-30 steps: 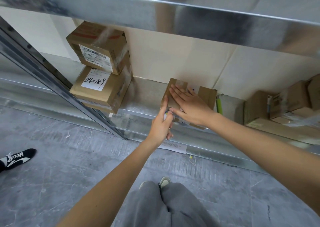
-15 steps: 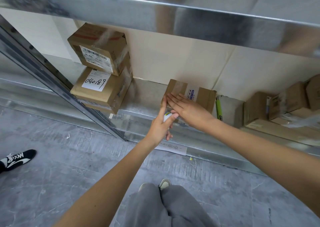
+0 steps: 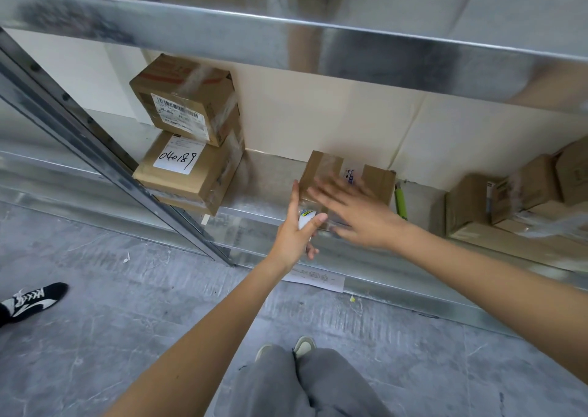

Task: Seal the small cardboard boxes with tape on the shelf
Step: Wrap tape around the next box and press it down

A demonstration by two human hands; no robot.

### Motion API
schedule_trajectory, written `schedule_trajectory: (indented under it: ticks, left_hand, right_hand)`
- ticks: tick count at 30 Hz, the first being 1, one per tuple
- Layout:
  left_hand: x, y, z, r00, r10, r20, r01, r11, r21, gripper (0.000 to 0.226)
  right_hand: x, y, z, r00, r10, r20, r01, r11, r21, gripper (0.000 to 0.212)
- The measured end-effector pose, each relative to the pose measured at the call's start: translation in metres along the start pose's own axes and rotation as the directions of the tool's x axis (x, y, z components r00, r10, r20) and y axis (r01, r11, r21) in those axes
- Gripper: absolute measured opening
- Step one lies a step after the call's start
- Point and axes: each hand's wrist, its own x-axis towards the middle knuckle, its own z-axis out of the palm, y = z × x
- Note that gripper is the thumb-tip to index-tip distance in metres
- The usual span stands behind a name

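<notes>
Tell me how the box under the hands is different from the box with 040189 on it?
The box under the hands stands alone; the 040189 box has another box on top. The 040189 box carries a handwritten white label; the other's sticker is small and printed. Both are brown, taped cardboard.

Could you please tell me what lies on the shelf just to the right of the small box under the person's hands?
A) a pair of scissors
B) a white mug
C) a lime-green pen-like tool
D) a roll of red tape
C: a slim lime-green pen-like tool lies on the metal shelf right beside the small box, which the right hand rests flat on.
</notes>
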Motion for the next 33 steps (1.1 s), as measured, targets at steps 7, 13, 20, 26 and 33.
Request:
schedule_trajectory:
  ticks: [7, 13, 20, 26, 33]
  left_hand:
    - [-0.021, -0.006, 0.003, 0.993, -0.001, -0.118, -0.004, 0.999, -0.044, 0.088]
    - [-0.043, 0.025, -0.011, 0.952, 0.252, -0.173, -0.249, 0.968, 0.039, 0.012]
    - [0.01, 0.072, -0.008, 0.954, 0.3, -0.015, -0.299, 0.954, 0.025, 0.044]
    - [0.043, 0.088, 0.0, 0.976, 0.219, 0.009, -0.219, 0.975, 0.028, 0.044]
    - [0.043, 0.097, -0.009, 0.983, 0.181, -0.037, -0.174, 0.975, 0.14, 0.035]
  right_hand:
    - [-0.004, 0.031, -0.017, 0.889, 0.422, 0.179, -0.438, 0.897, 0.055, 0.119]
    - [-0.002, 0.042, -0.044, 0.874, 0.311, 0.375, -0.485, 0.613, 0.623, 0.094]
    - [-0.001, 0.046, -0.06, 0.871, 0.443, 0.213, -0.48, 0.667, 0.57, 0.087]
    - [0.011, 0.008, -0.033, 0.929, 0.367, 0.041, -0.369, 0.929, 0.039, 0.124]
    - [0.017, 0.015, -0.026, 0.901, 0.434, -0.009, -0.427, 0.889, 0.162, 0.104]
